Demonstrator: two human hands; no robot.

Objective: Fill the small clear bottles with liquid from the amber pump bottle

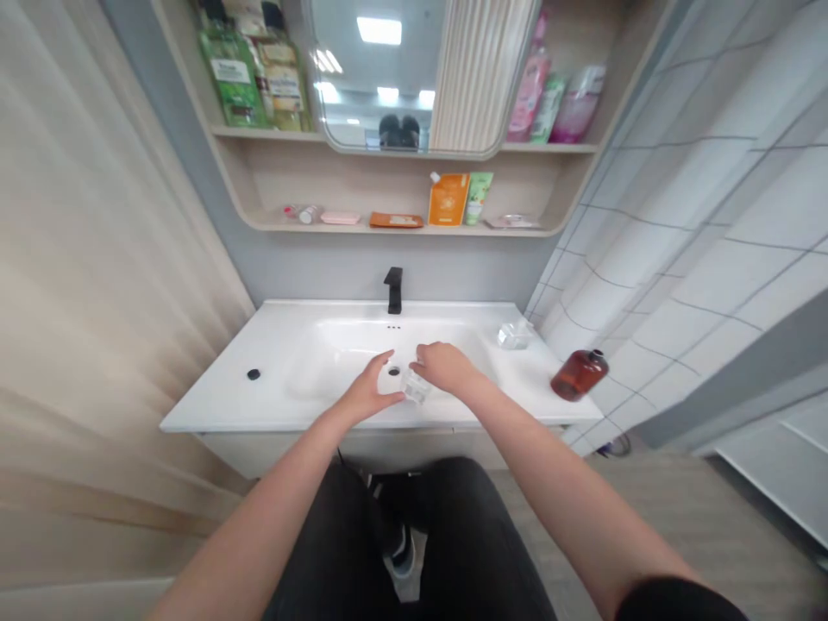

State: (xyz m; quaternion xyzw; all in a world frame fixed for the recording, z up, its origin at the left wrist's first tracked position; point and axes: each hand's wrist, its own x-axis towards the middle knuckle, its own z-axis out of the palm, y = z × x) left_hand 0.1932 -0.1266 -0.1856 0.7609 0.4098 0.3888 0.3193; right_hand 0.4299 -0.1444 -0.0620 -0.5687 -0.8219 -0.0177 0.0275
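Over the white sink basin point(336, 341), my right hand point(446, 366) is closed around the upper end of a small clear bottle point(416, 388), which tilts. The fingers hide that end, so its cap or neck does not show. My left hand point(370, 390) is just left of the bottle, thumb and fingers spread apart in a curve. Its thumb tip reaches the bottle's side; whether it touches I cannot tell. Between the hands, the dark drain point(394, 371) shows in the basin.
A black faucet point(394, 291) rises behind the basin. On the counter are a black round cap point(254, 374) at left, a clear container point(514, 335) and a red-brown bottle point(580, 375) at right. Overhead, a shelf point(259, 221) carries an orange pouch point(448, 200) and other toiletries.
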